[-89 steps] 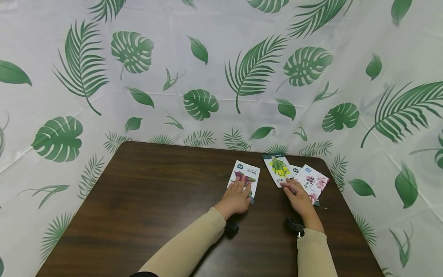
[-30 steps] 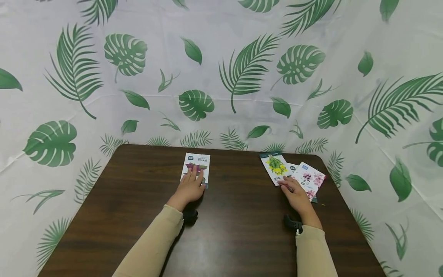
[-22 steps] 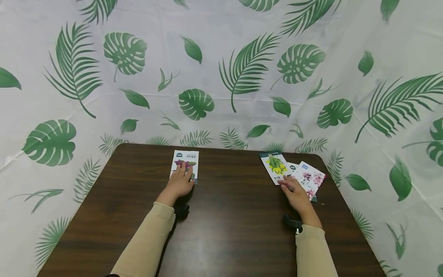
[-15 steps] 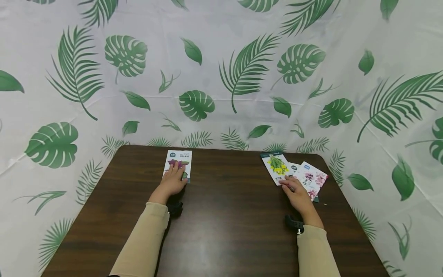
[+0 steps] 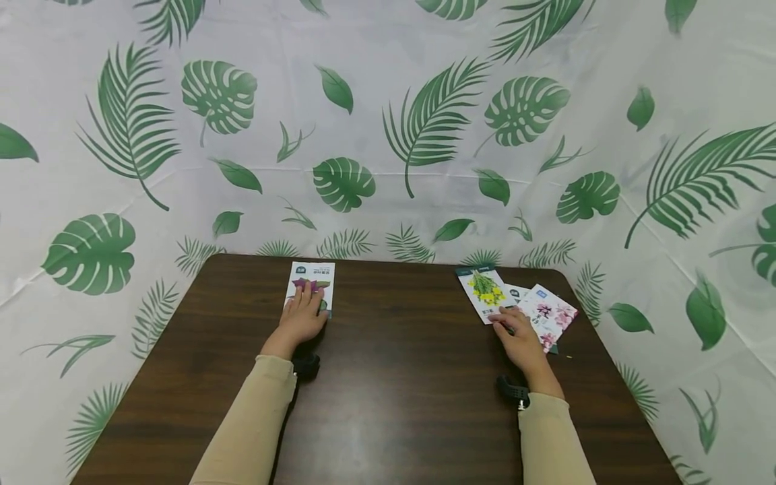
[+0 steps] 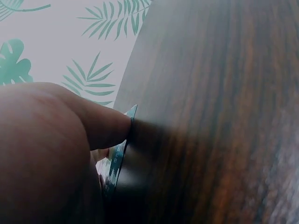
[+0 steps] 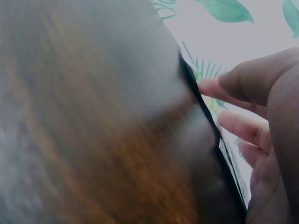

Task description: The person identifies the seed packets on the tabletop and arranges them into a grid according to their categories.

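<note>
The left sleeve point(image 5: 251, 421) and the right sleeve point(image 5: 550, 438) are plain beige; the left wrist-piece point(image 5: 307, 367) is black, the right wrist-piece point(image 5: 512, 390) also.

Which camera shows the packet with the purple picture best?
The head view: there the packet lies on the table with its picture up, so you see its front, though the left hand covers part. The left wrist view shows just a thin strip of it beside that hand. The right wrist view doesn't show it.
</note>
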{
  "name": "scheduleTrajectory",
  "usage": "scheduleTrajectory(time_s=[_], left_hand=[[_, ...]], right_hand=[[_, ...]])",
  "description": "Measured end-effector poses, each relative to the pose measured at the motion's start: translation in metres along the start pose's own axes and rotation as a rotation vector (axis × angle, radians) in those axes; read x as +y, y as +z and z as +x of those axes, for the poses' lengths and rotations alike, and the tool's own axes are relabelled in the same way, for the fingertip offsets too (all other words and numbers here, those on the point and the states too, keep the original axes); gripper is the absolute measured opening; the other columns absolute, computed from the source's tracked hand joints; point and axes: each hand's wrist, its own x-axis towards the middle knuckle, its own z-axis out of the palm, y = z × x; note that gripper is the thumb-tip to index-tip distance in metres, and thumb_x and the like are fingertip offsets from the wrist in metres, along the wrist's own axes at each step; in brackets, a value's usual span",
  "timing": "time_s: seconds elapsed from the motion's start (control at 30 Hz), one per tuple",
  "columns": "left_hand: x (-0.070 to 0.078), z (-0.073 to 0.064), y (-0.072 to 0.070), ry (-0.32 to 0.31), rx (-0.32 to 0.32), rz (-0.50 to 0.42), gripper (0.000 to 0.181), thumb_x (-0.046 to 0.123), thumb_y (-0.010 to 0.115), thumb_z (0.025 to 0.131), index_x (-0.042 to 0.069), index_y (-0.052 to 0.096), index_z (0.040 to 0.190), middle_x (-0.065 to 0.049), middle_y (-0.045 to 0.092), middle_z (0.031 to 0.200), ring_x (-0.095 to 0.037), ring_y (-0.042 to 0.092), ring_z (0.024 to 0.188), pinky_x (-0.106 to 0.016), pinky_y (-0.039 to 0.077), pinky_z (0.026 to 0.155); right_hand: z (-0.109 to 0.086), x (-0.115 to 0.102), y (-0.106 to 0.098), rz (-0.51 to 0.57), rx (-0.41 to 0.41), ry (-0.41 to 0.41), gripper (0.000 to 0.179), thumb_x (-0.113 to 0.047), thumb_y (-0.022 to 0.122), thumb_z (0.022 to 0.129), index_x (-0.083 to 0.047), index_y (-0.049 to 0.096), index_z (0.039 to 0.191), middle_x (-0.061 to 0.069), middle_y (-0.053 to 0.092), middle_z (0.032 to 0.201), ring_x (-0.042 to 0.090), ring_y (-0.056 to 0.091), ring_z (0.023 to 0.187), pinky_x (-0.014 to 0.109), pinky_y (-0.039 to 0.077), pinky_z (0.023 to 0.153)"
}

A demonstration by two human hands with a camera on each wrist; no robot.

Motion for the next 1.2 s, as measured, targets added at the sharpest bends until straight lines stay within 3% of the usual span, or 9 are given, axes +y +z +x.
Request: scheduleTrajectory(time_s=[0.2,0.43,0.67,1.0,1.2], left_hand=[[0.002,-0.003,0.000,0.003,-0.008,0.017,0.071,0.037,0.041,0.114,0.007,0.019,0.174,-0.023,-0.008,0.183,-0.045,-0.013,0.170,-0.066,-0.005,0.136],[0.004,-0.003,-0.001,-0.001,-0.009,-0.002,0.070,0.037,0.043,0.114,0.007,0.021,0.174,-0.022,-0.007,0.183,-0.044,-0.012,0.171,-0.066,-0.005,0.137],[-0.005,0.004,0.002,-0.003,-0.015,0.019,0.072,0.036,0.042,0.114,0.008,0.017,0.175,-0.022,-0.010,0.183,-0.044,-0.015,0.170,-0.067,-0.006,0.136],[-0.004,0.005,-0.001,0.007,-0.024,0.012,0.072,0.037,0.042,0.115,0.008,0.015,0.175,-0.022,-0.011,0.183,-0.044,-0.017,0.169,-0.066,-0.007,0.136],[-0.006,0.004,0.000,-0.001,-0.034,0.013,0.073,0.037,0.042,0.114,0.008,0.014,0.175,-0.021,-0.012,0.183,-0.043,-0.017,0.170,-0.065,-0.008,0.136]], right_hand=[[-0.002,-0.003,0.002,-0.009,0.084,0.027,0.033,-0.022,0.060,0.112,-0.006,0.073,0.138,0.023,0.053,0.164,0.046,0.022,0.168,0.071,0.019,0.133],[-0.003,-0.012,0.006,-0.002,0.143,-0.039,0.030,-0.015,0.064,0.110,-0.003,0.075,0.135,0.025,0.056,0.161,0.049,0.033,0.163,0.071,0.025,0.131],[-0.003,-0.019,0.016,-0.064,0.128,-0.098,0.030,-0.012,0.063,0.109,0.000,0.075,0.134,0.028,0.060,0.154,0.050,0.049,0.148,0.071,0.034,0.125],[0.000,-0.028,0.028,-0.075,0.101,-0.164,0.028,-0.008,0.065,0.107,0.001,0.076,0.132,0.027,0.067,0.142,0.054,0.040,0.155,0.072,0.028,0.128],[-0.002,-0.030,0.037,-0.064,0.079,-0.206,0.026,-0.005,0.064,0.106,0.001,0.077,0.128,0.034,0.058,0.150,0.056,0.043,0.150,0.072,0.030,0.125]])
